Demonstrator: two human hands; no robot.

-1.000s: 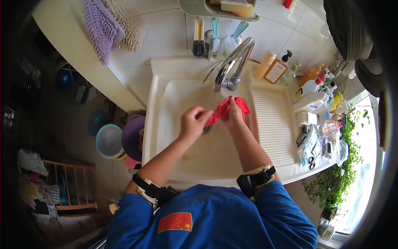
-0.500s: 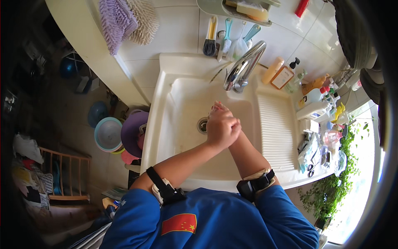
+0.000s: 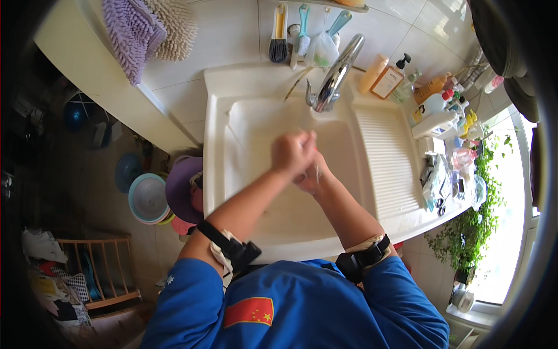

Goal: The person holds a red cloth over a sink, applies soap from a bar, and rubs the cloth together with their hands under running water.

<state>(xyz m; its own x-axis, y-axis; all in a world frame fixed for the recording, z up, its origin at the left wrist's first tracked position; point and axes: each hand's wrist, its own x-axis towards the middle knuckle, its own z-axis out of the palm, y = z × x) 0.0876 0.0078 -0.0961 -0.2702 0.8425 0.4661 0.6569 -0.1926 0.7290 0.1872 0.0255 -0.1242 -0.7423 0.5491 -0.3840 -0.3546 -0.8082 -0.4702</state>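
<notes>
Both hands meet above the white sink (image 3: 250,224), a little short of the chrome faucet (image 3: 340,75). My left hand (image 3: 290,152) is closed and smeared by motion, its fingers curled against my right hand. Lower and to the right, my right hand (image 3: 311,178) is partly covered by the left one. A whitish streak, like suds, shows near its thumb side and wrist. How its fingers lie is hidden. No tool shows in either hand. The faucet's lever (image 3: 310,93) points toward the left, and I cannot make out any water stream.
A ribbed drainboard (image 3: 389,160) adjoins the sink on the right. Beyond it stand a pump bottle (image 3: 388,81), several other bottles and scissors (image 3: 441,206). Brushes (image 3: 279,43) hang on the tiled wall. A purple bucket (image 3: 181,189) and stacked basins (image 3: 149,198) sit at left.
My left hand has shifted leftward from lying over my right hand and is now curled against its upper side. More of the right hand shows. The whole view has tilted slightly.
</notes>
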